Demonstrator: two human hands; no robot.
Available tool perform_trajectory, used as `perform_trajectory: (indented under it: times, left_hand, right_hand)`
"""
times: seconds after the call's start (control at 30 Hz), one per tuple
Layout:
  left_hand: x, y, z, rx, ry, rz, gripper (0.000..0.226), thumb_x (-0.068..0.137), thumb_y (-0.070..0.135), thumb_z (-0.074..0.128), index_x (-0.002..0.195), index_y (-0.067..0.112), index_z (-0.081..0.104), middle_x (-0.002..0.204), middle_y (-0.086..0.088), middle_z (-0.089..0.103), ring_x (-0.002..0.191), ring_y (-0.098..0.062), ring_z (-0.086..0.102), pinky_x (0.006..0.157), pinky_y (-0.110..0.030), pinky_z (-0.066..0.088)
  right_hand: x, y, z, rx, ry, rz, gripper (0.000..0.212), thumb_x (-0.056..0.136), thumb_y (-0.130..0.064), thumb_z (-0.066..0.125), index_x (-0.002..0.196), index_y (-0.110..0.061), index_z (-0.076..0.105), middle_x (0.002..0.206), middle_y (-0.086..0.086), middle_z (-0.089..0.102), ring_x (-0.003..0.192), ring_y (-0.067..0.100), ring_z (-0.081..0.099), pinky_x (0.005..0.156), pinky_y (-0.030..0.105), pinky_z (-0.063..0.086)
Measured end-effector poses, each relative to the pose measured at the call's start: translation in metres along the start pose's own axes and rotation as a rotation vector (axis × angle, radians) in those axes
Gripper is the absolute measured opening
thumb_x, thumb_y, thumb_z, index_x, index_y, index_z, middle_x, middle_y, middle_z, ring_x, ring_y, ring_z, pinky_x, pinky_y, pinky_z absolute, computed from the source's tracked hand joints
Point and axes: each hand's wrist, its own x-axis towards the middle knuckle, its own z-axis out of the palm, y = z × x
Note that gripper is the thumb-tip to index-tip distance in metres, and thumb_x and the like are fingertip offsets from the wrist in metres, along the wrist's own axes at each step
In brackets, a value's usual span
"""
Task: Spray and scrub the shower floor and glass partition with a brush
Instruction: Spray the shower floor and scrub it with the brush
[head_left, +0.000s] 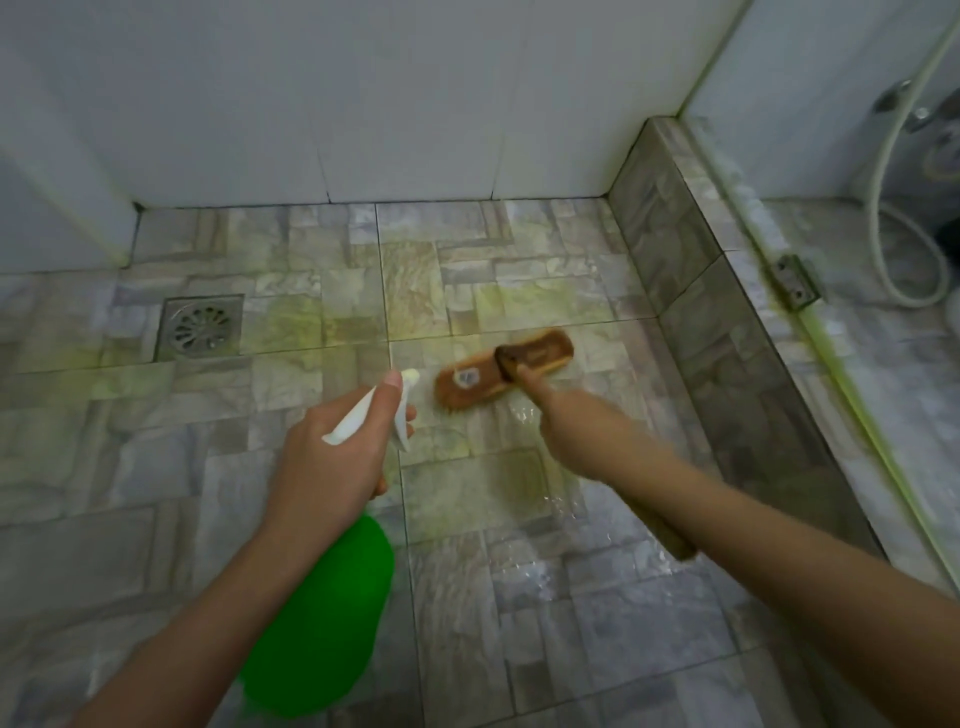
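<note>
My left hand (332, 467) grips the neck of a green spray bottle (322, 613) with a white trigger head, its nozzle pointing down at the floor. My right hand (576, 431) holds the long wooden handle of a brown scrub brush (467, 384), whose bristled head rests on the wet stone-pattern shower floor (545, 597) just right of the nozzle. Yellow-green cleaner stains the tiles around the brush. The glass partition (810, 78) stands on the tiled curb at the right, with a green-stained lower edge.
A square metal drain (201, 326) sits in the floor at the left. White wall tiles (363, 104) close off the back. The raised tiled curb (691, 270) borders the right side, carrying a metal glass bracket (795, 283). Beyond the glass lies a white hose (898, 249).
</note>
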Motion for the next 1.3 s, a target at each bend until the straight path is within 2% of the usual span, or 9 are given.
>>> perform_trajectory:
  times: [0.1,0.2,0.4,0.57,0.73,0.83,1.03,1.2,1.3]
  left_hand:
    - [-0.005,-0.003,0.004,0.031,-0.007,0.032,0.047,0.098,0.051,0.049,0.086,0.016,0.077,0.055,-0.015,0.059,0.037,-0.005,0.048,0.039,-0.012,0.038]
    - [-0.009,-0.008,0.005,0.070,-0.045,0.044,0.049,0.098,0.056,0.047,0.089,0.019,0.078,0.089,-0.019,0.074,0.038,-0.005,0.051,0.044,-0.014,0.044]
    - [-0.028,-0.009,0.000,0.064,-0.037,0.023,0.047,0.098,0.055,0.046,0.084,0.024,0.079,0.050,0.000,0.061,0.038,-0.005,0.051,0.044,-0.013,0.042]
    - [-0.035,-0.016,0.004,0.117,-0.103,0.054,0.048,0.097,0.063,0.045,0.083,0.029,0.077,0.084,-0.011,0.076,0.039,-0.007,0.055,0.057,-0.025,0.047]
    - [-0.047,-0.019,-0.005,0.095,-0.073,0.013,0.037,0.100,0.053,0.045,0.087,0.036,0.075,0.048,0.012,0.063,0.038,-0.004,0.051,0.044,-0.009,0.040]
    - [-0.049,-0.025,-0.012,0.089,-0.029,-0.022,0.044,0.097,0.057,0.045,0.082,0.030,0.077,0.041,0.003,0.054,0.037,-0.005,0.051,0.046,-0.015,0.043]
    - [-0.049,-0.034,-0.022,0.167,0.000,-0.025,0.051,0.097,0.059,0.046,0.084,0.020,0.077,0.046,-0.002,0.055,0.038,-0.005,0.051,0.052,-0.025,0.040]
    - [-0.050,-0.037,-0.033,0.145,0.045,0.000,0.048,0.097,0.058,0.046,0.082,0.024,0.076,0.067,-0.019,0.068,0.040,-0.008,0.054,0.057,-0.027,0.046]
    - [-0.052,-0.042,-0.036,0.148,0.067,-0.003,0.052,0.099,0.058,0.046,0.083,0.018,0.075,0.068,-0.020,0.068,0.040,-0.008,0.054,0.058,-0.028,0.047]
  right_hand:
    - [0.054,0.003,-0.019,-0.038,0.093,-0.004,0.067,0.094,-0.010,0.035,0.150,-0.036,0.010,0.102,0.012,0.059,0.073,0.023,0.054,0.059,0.031,0.040]
    - [0.061,0.024,-0.027,0.000,0.130,0.032,0.069,0.093,-0.009,0.037,0.152,-0.033,0.010,0.115,0.018,0.058,0.085,0.029,0.057,0.066,0.033,0.044]
    - [-0.141,0.067,0.055,-0.062,-0.113,0.101,0.084,0.096,-0.016,0.041,0.139,-0.048,-0.024,0.068,-0.001,0.053,0.054,0.012,0.049,0.052,0.029,0.045]
    - [-0.053,0.046,0.032,-0.074,0.059,0.010,0.073,0.095,-0.012,0.038,0.150,-0.041,0.000,0.076,0.009,0.052,0.059,0.023,0.047,0.056,0.034,0.043]
    - [-0.140,0.064,0.050,-0.115,-0.088,0.057,0.078,0.097,-0.014,0.037,0.147,-0.044,-0.013,0.064,-0.002,0.046,0.051,0.011,0.041,0.049,0.027,0.037]
    - [-0.180,0.047,0.062,-0.136,-0.178,0.013,0.082,0.098,-0.015,0.036,0.142,-0.043,-0.028,0.061,-0.006,0.040,0.048,0.006,0.037,0.044,0.020,0.030]
    - [-0.064,-0.017,0.046,-0.172,-0.021,-0.150,0.079,0.094,-0.006,0.037,0.149,-0.042,-0.007,0.079,0.005,0.048,0.049,0.013,0.031,0.045,0.029,0.027]
    - [-0.177,0.016,0.068,-0.236,-0.193,-0.076,0.088,0.096,-0.012,0.036,0.138,-0.047,-0.032,0.060,-0.006,0.036,0.047,0.009,0.034,0.041,0.024,0.022]
    - [-0.146,-0.010,0.067,-0.205,-0.140,-0.173,0.092,0.094,-0.010,0.041,0.139,-0.046,-0.031,0.062,-0.004,0.039,0.048,0.012,0.037,0.043,0.026,0.025]
